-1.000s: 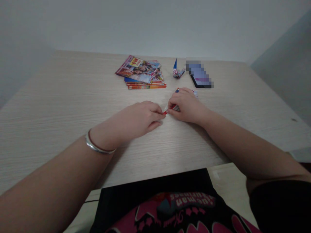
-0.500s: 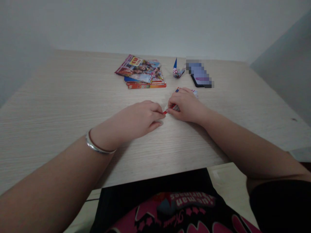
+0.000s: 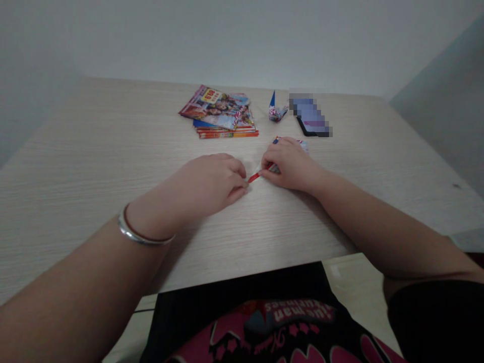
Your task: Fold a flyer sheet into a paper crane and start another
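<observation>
A folded paper (image 3: 254,177) lies on the table between my hands, its narrow red end pointing toward my left hand. My right hand (image 3: 290,164) has curled fingers pressed round the paper and covers most of it. A printed, colourful part shows past the knuckles. My left hand (image 3: 217,182) wears a silver bangle at the wrist. Its thumb and forefinger are close together at the tip of the red end, the other fingers bent.
Behind my hands lies a stack of colourful printed leaflets (image 3: 215,108). A small folded paper bird (image 3: 278,113) with a blue point stands right of it, beside a phone (image 3: 312,118) partly blurred out. The pale wooden table (image 3: 94,151) meets a wall at the back.
My left hand has slid a little left and toward me along the paper, so more of the red end shows. My right hand has stayed in place.
</observation>
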A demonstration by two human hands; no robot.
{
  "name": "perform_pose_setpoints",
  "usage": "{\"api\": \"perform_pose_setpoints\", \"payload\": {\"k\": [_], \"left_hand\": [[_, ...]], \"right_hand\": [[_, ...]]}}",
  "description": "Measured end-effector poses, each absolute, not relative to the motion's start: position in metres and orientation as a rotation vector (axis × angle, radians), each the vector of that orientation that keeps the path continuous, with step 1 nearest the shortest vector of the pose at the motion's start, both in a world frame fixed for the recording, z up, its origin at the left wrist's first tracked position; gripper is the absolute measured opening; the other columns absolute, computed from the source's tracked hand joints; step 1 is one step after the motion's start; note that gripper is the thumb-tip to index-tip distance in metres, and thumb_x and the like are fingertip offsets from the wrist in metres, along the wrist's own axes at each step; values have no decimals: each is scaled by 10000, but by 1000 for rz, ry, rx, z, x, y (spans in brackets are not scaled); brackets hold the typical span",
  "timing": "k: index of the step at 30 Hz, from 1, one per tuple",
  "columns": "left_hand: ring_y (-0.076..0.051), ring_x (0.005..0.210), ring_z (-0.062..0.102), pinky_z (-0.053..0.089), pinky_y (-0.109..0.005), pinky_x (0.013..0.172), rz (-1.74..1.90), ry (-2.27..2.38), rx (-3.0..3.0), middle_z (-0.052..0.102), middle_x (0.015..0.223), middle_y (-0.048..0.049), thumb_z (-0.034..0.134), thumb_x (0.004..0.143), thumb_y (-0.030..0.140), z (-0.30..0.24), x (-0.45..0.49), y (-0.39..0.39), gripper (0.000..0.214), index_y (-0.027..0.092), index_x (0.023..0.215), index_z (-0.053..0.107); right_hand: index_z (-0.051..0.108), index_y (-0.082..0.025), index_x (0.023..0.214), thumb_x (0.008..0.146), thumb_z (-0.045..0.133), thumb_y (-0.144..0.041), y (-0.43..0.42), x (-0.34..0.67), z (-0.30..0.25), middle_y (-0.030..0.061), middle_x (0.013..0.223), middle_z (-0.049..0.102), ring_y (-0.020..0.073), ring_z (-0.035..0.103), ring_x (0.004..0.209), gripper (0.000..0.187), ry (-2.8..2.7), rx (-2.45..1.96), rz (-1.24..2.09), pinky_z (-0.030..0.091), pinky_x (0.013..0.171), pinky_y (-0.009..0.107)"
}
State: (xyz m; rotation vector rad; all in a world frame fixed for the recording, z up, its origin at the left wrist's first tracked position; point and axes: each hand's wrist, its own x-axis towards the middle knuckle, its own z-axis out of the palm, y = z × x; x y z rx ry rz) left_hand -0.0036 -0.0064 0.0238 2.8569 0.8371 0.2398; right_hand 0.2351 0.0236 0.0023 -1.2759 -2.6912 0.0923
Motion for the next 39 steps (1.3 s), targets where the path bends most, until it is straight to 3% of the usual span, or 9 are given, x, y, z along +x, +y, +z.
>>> {"api": "perform_pose_setpoints", "payload": {"k": [7, 11, 15, 19, 22, 25, 36, 39], "left_hand": [[-239, 1071, 719, 515, -381, 1032, 200, 901, 2867, 796, 1108, -96, 390, 1087, 379, 26, -6, 0, 446, 168, 1078, 784], [-220, 1221, 686, 470, -364, 1138, 271, 773, 2847, 768, 1276, -94, 394, 1103, 362, 17, -4, 2, 428, 171, 1238, 753], [-251, 1291, 654, 452, -407, 1188, 215, 776, 2900, 738, 1344, -130, 443, 1092, 305, 16, 0, -2, 397, 133, 1280, 748], [-284, 1359, 611, 463, -437, 1186, 134, 840, 2942, 677, 1434, -149, 497, 1071, 287, 23, 5, -7, 382, 126, 1361, 685], [-296, 1293, 647, 501, -451, 1129, 52, 907, 2941, 710, 1358, -142, 504, 1071, 316, 29, 8, -9, 355, 144, 1319, 690], [-311, 1211, 671, 504, -473, 1098, -25, 956, 2982, 740, 1252, -146, 539, 1056, 359, 34, 10, -11, 327, 141, 1222, 718], [-300, 1246, 647, 493, -444, 1115, 21, 936, 2958, 696, 1359, -128, 525, 1070, 388, 31, 12, -10, 362, 141, 1260, 708], [-306, 1276, 621, 482, -448, 1136, 53, 921, 2947, 687, 1379, -137, 568, 1051, 380, 30, 13, -10, 386, 117, 1314, 670]], "right_hand": [[770, -186, 899, 928, 626, -329, 21, 236, 3, 95, 949, 746, 259, 584, 945, 205, -2685, -1283, 85, 354, 1018, 427], [763, -183, 899, 929, 613, -326, 20, 235, 3, 101, 946, 739, 267, 573, 951, 210, -2686, -1264, 77, 357, 1007, 430], [756, -182, 918, 926, 617, -308, 21, 242, 6, 98, 943, 735, 262, 581, 954, 187, -2678, -1219, 66, 363, 1020, 435], [749, -180, 1060, 922, 683, -384, 26, 258, 5, 131, 1122, 741, 311, 606, 1113, 255, -2594, -1263, 3, 383, 1063, 476], [704, -179, 1246, 889, 750, -437, 33, 262, 2, 172, 1319, 685, 365, 563, 1254, 443, -2453, -1389, -95, 400, 1085, 516], [683, -195, 1316, 905, 735, -445, 37, 255, 0, 165, 1385, 656, 384, 543, 1284, 484, -2374, -1454, -172, 396, 1090, 535], [663, -124, 1359, 933, 627, -349, 42, 264, -4, 183, 1293, 706, 317, 648, 1209, 483, -2189, -1526, 155, 487, 1080, 457], [642, -127, 1391, 909, 642, -333, 41, 267, 0, 160, 1250, 742, 304, 683, 1117, 524, -2204, -1573, 250, 527, 990, 437]]}}
